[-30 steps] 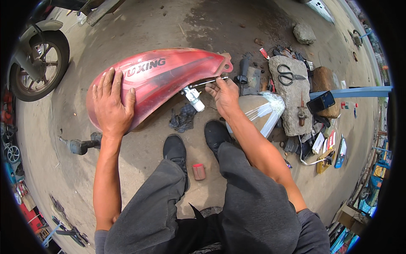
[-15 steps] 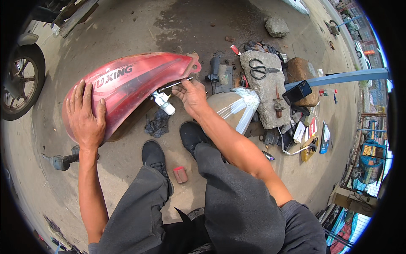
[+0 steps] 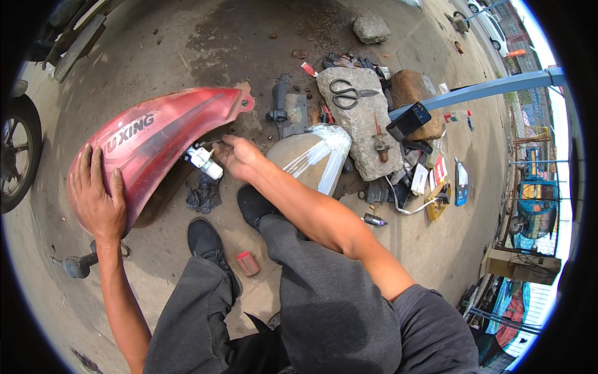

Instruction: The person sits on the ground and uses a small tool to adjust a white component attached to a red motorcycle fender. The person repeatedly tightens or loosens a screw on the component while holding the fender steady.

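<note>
Red fuel tank point(image 3: 165, 128) lies on the ground point(image 3: 140, 65) at the left. The left hand point(image 3: 103, 204) rests spread and unclenched on its near left end; the right hand point(image 3: 240, 159) pinches a slim tool point(image 3: 208, 144) beside a white-and-silver fitting point(image 3: 205, 163) at the tank's near right edge.

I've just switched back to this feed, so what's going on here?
A person's left hand lies flat on a red fuel tank. The right hand appears to pinch a slim tool beside the whitish fitting at the tank's lower edge. Scissors lie on the stone slab to the right.
</note>
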The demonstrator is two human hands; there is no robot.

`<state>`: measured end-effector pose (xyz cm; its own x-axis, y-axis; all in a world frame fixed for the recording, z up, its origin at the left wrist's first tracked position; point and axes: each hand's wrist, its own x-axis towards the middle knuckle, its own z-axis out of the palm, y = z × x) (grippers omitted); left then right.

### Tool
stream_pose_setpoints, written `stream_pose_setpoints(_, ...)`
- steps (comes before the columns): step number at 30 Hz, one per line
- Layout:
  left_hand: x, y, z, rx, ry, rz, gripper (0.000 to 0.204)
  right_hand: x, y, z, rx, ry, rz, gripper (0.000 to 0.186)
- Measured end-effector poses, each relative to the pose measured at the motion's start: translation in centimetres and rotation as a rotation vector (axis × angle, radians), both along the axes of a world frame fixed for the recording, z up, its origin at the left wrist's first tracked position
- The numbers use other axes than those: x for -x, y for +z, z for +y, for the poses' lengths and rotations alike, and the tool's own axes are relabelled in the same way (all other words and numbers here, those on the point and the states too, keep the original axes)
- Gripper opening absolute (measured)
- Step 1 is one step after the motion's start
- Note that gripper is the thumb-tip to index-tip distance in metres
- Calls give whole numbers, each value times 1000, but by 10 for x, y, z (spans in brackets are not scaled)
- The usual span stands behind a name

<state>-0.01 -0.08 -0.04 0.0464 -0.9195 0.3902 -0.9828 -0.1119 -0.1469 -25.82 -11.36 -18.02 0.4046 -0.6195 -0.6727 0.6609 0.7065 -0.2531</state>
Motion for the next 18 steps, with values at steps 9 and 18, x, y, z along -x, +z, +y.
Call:
stream_pose_setpoints(9, -1, -1, 1, -7, 11, -7, 49, 10, 43, 2, 443, -63, 199, 19)
stream_pose_setpoints(18, -1, 0, 1, -15, 19, -28, 49, 5, 30, -3, 302, -2, 163, 16)
